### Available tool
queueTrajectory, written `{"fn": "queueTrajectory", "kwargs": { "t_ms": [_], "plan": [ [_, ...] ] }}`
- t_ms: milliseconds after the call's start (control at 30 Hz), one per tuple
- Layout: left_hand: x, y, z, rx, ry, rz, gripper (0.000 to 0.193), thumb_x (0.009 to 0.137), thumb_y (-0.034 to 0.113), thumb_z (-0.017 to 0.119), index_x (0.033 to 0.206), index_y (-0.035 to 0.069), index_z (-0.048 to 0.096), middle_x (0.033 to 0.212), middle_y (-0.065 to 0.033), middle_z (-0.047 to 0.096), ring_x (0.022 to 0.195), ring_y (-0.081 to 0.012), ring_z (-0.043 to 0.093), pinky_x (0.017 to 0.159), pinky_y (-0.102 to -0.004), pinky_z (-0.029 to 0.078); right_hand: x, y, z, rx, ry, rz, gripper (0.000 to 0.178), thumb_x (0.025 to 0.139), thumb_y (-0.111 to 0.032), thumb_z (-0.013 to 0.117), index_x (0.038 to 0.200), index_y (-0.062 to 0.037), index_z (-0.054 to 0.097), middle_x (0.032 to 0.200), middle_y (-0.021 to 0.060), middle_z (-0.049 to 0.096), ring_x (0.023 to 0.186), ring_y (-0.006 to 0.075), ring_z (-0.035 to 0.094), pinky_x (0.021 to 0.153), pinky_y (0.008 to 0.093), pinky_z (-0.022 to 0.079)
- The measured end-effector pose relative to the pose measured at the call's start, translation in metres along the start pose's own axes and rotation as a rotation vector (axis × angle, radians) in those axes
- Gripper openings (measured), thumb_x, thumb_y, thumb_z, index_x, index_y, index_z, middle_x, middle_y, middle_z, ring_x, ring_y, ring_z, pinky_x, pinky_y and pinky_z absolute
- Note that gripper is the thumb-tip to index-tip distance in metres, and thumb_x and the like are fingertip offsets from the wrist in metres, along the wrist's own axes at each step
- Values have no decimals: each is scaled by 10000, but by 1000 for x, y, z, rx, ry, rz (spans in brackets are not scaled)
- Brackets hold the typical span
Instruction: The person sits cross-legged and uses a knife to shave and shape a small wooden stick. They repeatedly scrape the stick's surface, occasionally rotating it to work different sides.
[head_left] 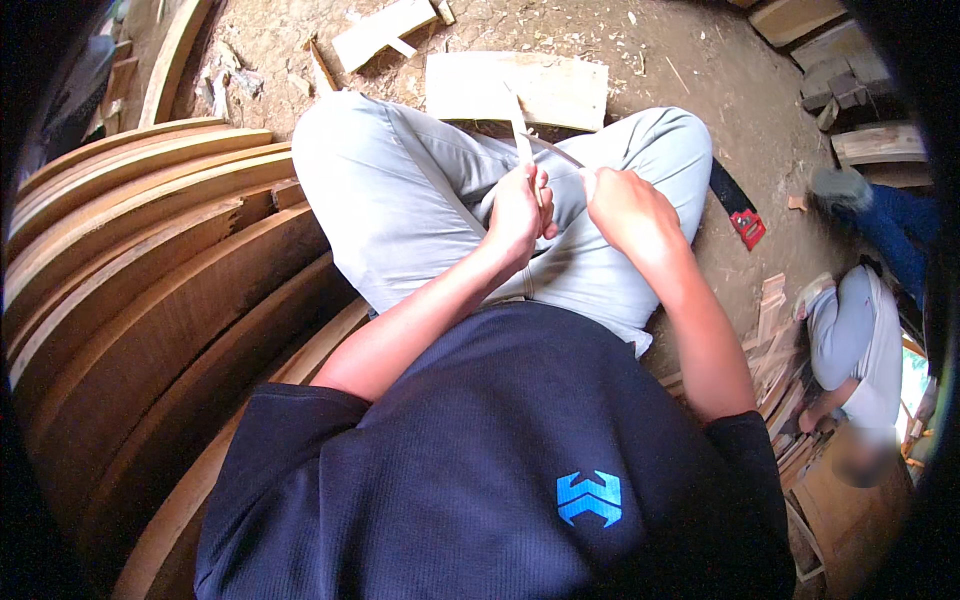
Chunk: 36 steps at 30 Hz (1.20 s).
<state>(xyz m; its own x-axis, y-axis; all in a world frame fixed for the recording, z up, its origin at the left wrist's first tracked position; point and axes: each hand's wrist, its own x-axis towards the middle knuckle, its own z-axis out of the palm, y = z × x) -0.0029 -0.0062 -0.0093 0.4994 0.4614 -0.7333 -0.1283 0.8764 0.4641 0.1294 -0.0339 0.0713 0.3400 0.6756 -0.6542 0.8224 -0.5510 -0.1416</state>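
Observation:
Seated with legs folded, I hold a thin pale strip of wood (521,136) upright in my closed left hand (520,210). Its upper end tapers over a flat wooden board (570,88) on the ground before my shins. My right hand (632,212) is closed around what looks like a knife (560,155); its handle is hidden in the fist. The narrow, slightly curved blade points up and left, its tip at or close to the strip. Both hands are above my lap, a little apart.
Long wooden planks (150,250) stand stacked at my left. A handsaw (745,225) with a red handle lies beyond my right knee. Wood offcuts (385,35) and shavings litter the dirt floor. At right, a person (860,340) bends over wood pieces, near another person's blue trouser leg (900,225).

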Motion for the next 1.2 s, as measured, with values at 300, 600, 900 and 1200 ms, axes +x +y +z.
{"fn": "queueTrajectory", "kwargs": {
  "t_ms": [300, 600, 900, 1200],
  "plan": [
    [0, -4, -4, -33, 6, -18, 255, 980, 307, 295, 811, 144, 394, 501, 56, 254, 416, -108, 254, 408, -297, 259, 5, -2, 19, -35, 35, 3, 296, 897, -159, 426, 925, 14, 664, 901, 238, 671, 889, 360, 671, 773, 426, 540],
    [5, -8, -11, -22, -5, -14, 281, 986, 331, 287, 784, 162, 386, 485, 56, 245, 420, -110, 242, 415, -289, 240, 6, -4, 39, -4, 75, 36, 238, 890, -127, 463, 933, 9, 654, 921, 208, 686, 874, 317, 689, 731, 394, 561],
    [6, -9, -9, 9, -11, -7, 285, 985, 338, 295, 779, 163, 388, 485, 56, 259, 416, -107, 265, 418, -286, 262, 2, 4, 54, 76, 161, -8, 273, 903, -151, 442, 919, 17, 656, 914, 219, 680, 864, 334, 686, 729, 415, 559],
    [5, -1, -6, 109, -60, 5, 307, 1005, 353, 271, 847, 142, 427, 480, 51, 293, 401, -105, 270, 433, -296, 300, -2, 12, 32, 112, 90, -36, 321, 914, -194, 426, 908, 8, 676, 918, 239, 667, 896, 362, 666, 762, 445, 537]
  ]
}}
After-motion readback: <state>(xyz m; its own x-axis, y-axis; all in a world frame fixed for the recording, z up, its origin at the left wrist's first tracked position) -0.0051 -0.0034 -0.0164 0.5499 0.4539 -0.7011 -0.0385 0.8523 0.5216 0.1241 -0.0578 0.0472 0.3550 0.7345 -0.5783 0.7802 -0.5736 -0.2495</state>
